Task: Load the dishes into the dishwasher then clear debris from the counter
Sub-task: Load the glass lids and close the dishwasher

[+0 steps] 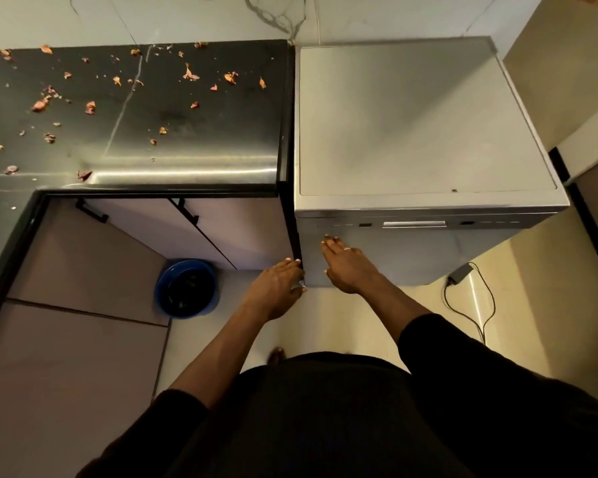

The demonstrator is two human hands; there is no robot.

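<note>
The right hand point(349, 269) lay flat on the front of the dishwasher point(411, 125), near its top left corner. Its fingers were straight and held nothing. It wore a ring point(347, 249). The left hand point(278, 288) was just to the left of it, with its fingers curled round the left edge of the dishwasher's front, gripping it.

The dishwasher was big and gray. It stood on the right, and its door was closed. To the left, just beside it, was the dark, shiny counter point(187, 132). Below the counter were pale cupboards point(66, 357) with black handles. A blue tub point(163, 288) sat on the floor point(359, 312) by the cupboards. A black cord point(487, 305) lay on the floor near the right side of the dishwasher. Small orange and brown scraps point(90, 106) were spread over the far and left parts of the counter.
</note>
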